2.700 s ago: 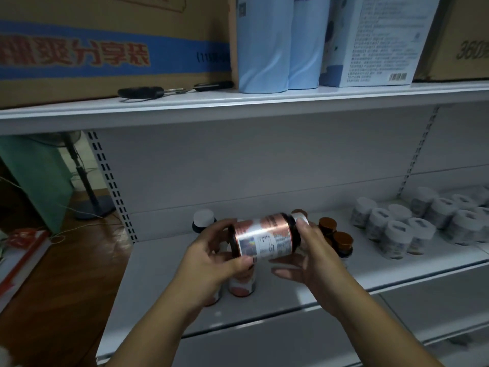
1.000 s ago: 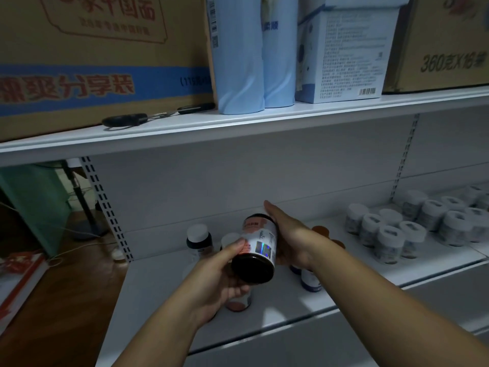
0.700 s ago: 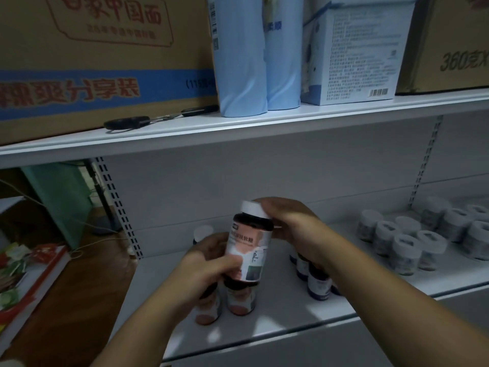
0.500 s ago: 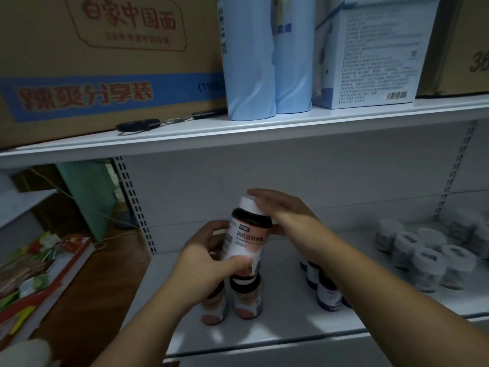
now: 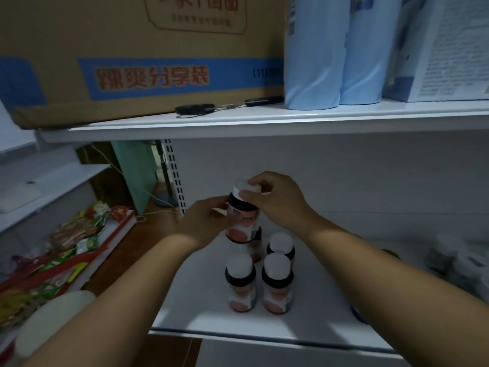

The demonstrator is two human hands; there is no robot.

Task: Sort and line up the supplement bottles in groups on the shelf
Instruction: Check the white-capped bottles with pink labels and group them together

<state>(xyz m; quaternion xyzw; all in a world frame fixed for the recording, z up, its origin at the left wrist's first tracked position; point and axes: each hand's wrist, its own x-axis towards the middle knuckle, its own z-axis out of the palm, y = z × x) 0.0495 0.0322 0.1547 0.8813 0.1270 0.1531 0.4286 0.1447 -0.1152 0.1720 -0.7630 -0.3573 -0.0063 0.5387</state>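
Lowered since half a second ago, the dark supplement bottle with white cap and pink label [image 5: 242,215] is upright above the white metal shelf [image 5: 312,308], behind three matching bottles [image 5: 277,283]. The right hand [image 5: 276,201] pinches its cap; the left hand [image 5: 205,223] grips its body.

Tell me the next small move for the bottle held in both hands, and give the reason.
Probably lower the held bottle straight down behind the front-left bottle, beside the back-right bottle. Both the left hand and right hand grip it upright over that spot, and its label matches theirs.
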